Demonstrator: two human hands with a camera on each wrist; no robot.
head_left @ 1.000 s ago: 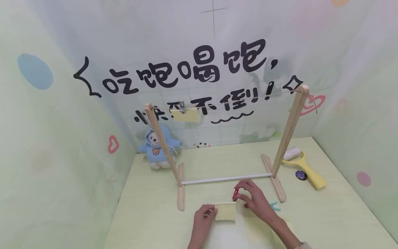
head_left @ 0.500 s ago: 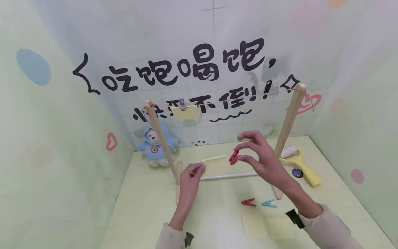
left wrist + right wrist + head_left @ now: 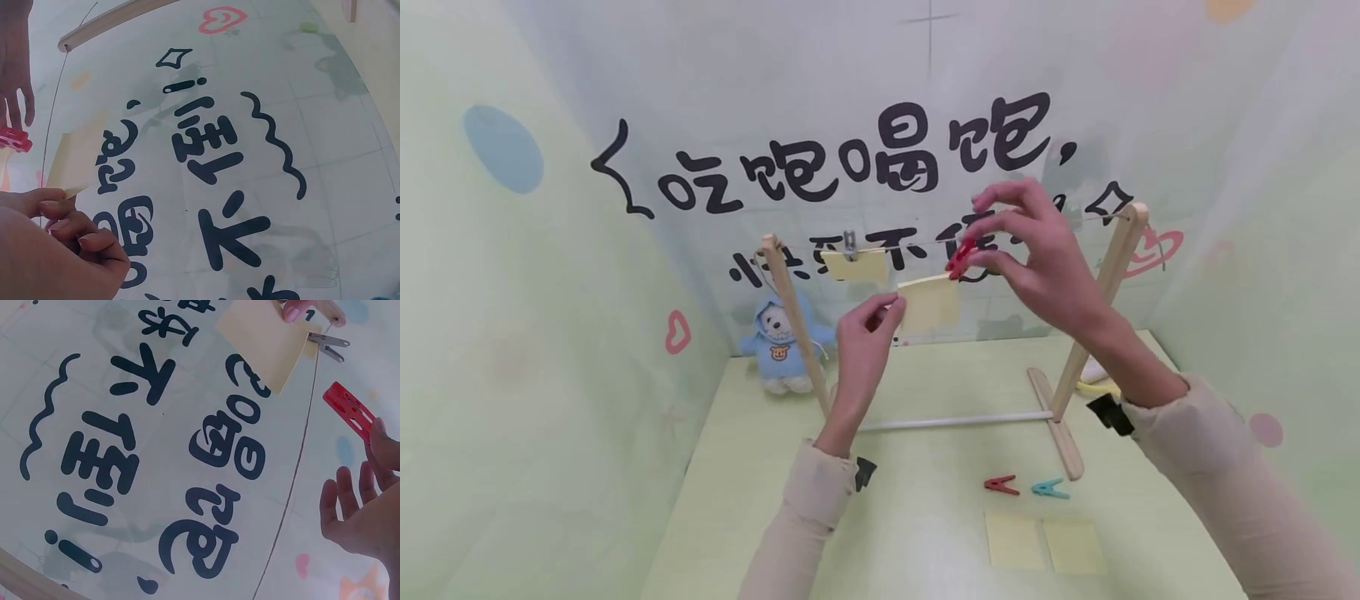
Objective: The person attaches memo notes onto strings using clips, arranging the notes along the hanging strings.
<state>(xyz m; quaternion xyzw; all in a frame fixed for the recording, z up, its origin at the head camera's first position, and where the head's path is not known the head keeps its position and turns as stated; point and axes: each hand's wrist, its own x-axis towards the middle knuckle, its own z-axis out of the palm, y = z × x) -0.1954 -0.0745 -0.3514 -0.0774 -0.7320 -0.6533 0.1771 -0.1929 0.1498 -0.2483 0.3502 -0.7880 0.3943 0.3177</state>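
My left hand (image 3: 867, 333) pinches a yellow sticky note (image 3: 931, 303) by its left edge, its top folded over, just below the string (image 3: 294, 481). To the right of the note, my right hand (image 3: 1037, 258) pinches a red clothespin (image 3: 961, 258) between thumb and fingers. In the right wrist view the clothespin (image 3: 350, 411) is apart from both note and string. Farther left on the string, a grey clothespin (image 3: 850, 245) holds another yellow note (image 3: 856, 266).
The string runs between two wooden posts (image 3: 1097, 325) joined by a white rod (image 3: 955, 420). On the table lie a red clothespin (image 3: 1002, 484), a teal clothespin (image 3: 1050, 488) and two yellow notes (image 3: 1013, 540). A plush toy (image 3: 781, 346) sits behind the left post.
Both hands have risen from the table toward the string, carrying the yellow note and the red clothespin. The clothespin has come closer to the note's top right corner.
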